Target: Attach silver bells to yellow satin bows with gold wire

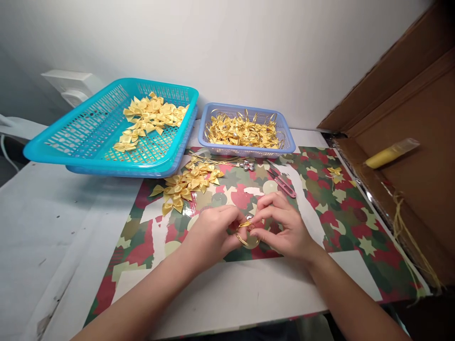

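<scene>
I have the left hand (pixel 215 233) pinching the gold loop (pixel 242 240); the right hand (pixel 286 229) sits at its three o'clock, fingers narrow, grip unclear.

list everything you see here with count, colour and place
large basket: one, turquoise, back left, atop a blue one
small basket: one, lavender-blue, back centre
bows: many, yellow, in both open baskets and on the sheet
cords: several, gold, before the small basket
beads: several, silver, beside the cords
snips: one, pink, right of centre
sheet: one, camouflage-patterned, on the white table
tube: one, yellow, against brown cardboard, right
threads: several, yellow, right
wall fixture: one, white, far left
gold loop: one, between the hands
hands: two, bare, left and right, front centre
</scene>
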`<state>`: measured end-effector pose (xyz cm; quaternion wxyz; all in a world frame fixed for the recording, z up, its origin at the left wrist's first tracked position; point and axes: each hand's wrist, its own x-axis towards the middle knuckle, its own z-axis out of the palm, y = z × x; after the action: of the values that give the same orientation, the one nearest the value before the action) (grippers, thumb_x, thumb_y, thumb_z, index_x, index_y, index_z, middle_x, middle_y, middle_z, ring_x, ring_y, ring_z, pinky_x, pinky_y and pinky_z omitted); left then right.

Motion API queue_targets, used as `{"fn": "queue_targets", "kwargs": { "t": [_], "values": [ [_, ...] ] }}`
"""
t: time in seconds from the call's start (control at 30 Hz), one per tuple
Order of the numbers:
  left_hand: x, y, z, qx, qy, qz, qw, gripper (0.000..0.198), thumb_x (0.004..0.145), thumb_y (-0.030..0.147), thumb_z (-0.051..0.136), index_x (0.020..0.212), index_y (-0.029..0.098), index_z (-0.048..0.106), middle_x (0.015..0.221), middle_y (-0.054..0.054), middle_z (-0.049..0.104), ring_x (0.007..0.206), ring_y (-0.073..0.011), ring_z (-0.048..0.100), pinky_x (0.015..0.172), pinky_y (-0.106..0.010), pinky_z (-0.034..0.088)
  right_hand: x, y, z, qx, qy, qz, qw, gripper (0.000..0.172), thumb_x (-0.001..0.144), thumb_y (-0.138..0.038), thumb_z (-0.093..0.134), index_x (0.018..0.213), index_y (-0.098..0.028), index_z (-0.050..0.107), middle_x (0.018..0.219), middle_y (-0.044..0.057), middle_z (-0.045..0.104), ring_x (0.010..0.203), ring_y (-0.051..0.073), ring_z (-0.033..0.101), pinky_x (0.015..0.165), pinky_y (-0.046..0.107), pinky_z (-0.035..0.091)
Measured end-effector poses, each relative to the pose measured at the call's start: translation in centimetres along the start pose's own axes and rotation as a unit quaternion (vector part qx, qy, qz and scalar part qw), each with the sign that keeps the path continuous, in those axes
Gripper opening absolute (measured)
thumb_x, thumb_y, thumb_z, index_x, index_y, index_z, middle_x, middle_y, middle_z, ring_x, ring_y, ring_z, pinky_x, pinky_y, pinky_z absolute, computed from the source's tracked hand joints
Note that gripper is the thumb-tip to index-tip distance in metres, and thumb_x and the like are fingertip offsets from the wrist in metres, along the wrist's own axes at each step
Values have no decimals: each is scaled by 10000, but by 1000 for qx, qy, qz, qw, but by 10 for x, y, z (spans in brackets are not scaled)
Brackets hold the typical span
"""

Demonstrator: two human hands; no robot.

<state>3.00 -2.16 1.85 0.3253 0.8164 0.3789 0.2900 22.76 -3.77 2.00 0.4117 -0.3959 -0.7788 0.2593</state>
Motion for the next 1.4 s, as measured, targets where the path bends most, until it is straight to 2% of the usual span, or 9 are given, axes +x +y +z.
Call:
{"fn": "queue_targets", "kwargs": {
  "t": [0.13, 0.27, 0.4, 0.57, 0.73, 0.8, 0.97, 1.17, 1.4],
  "values": [
    [1, 4, -2, -31, -11, -30, 999, 111, 801, 186, 610, 694, 176, 578, 641, 17, 647, 573, -100, 570, 532, -187, 428, 0, 2, 2, -3, 10, 5, 1000, 186, 770, -72, 695, 799, -255, 686, 844, 4, 547, 800, 159, 515, 706, 319, 465],
    [3, 5, -3, -35, -23, -42, 998, 117, 793, 187, 604, 680, 177, 575, 632, 15, 640, 569, -103, 559, 531, -190, 424, -1, 3, 2, 3, 0, 1, 1000, 173, 801, -81, 662, 801, -254, 672, 848, 10, 571, 836, 175, 520, 755, 350, 465],
    [4, 4, -2, -18, -23, -46, 999, 96, 760, 155, 599, 672, 175, 567, 623, 18, 625, 549, -98, 529, 506, -186, 388, 0, 1, -1, 85, 32, 31, 995, 115, 855, -139, 626, 797, -239, 633, 840, 20, 604, 841, 183, 551, 751, 355, 481],
    [6, 3, -2, -43, -36, -75, 996, 114, 742, 115, 577, 648, 175, 551, 595, 27, 593, 539, -93, 515, 505, -179, 378, -3, 0, -4, 196, 74, 83, 974, 86, 907, -221, 598, 823, -237, 604, 871, 25, 666, 860, 170, 610, 789, 343, 512],
    [6, 5, -3, -69, -49, -105, 991, 103, 734, 118, 580, 648, 170, 556, 595, 30, 581, 535, -85, 491, 498, -174, 364, -4, 0, -5, 255, 105, 146, 950, 127, 906, -322, 611, 818, -236, 579, 839, 17, 695, 742, 147, 627, 635, 280, 526],
    [6, 6, -4, -91, -62, -124, 986, 86, 732, 127, 581, 657, 166, 566, 599, 28, 579, 540, -85, 491, 499, -173, 370, -3, 1, -6, 269, 116, 152, 944, 146, 898, -346, 620, 816, -233, 577, 806, 11, 688, 716, 140, 626, 632, 276, 531],
    [6, 4, -4, -163, -112, -186, 962, 49, 721, 146, 562, 677, 163, 574, 594, 22, 569, 557, -101, 515, 511, -193, 390, 0, 2, -10, 308, 159, 185, 920, 181, 871, -365, 652, 796, -232, 557, 772, -13, 680, 615, 112, 619, 591, 253, 551],
    [7, 4, -4, -275, -164, -273, 907, 26, 689, 155, 551, 684, 171, 531, 619, 17, 611, 596, -133, 595, 540, -219, 420, 3, 2, -9, 338, 181, 232, 894, 219, 849, -396, 670, 801, -231, 534, 750, -21, 667, 571, 105, 639, 545, 238, 573],
    [9, 8, -6, -328, -186, -309, 873, 65, 674, 178, 586, 641, 169, 531, 571, 31, 599, 571, -119, 582, 533, -214, 400, 5, 4, -11, 335, 212, 252, 883, 251, 827, -424, 685, 802, -232, 526, 726, -41, 618, 579, 87, 633, 551, 195, 569]
  ]
}}
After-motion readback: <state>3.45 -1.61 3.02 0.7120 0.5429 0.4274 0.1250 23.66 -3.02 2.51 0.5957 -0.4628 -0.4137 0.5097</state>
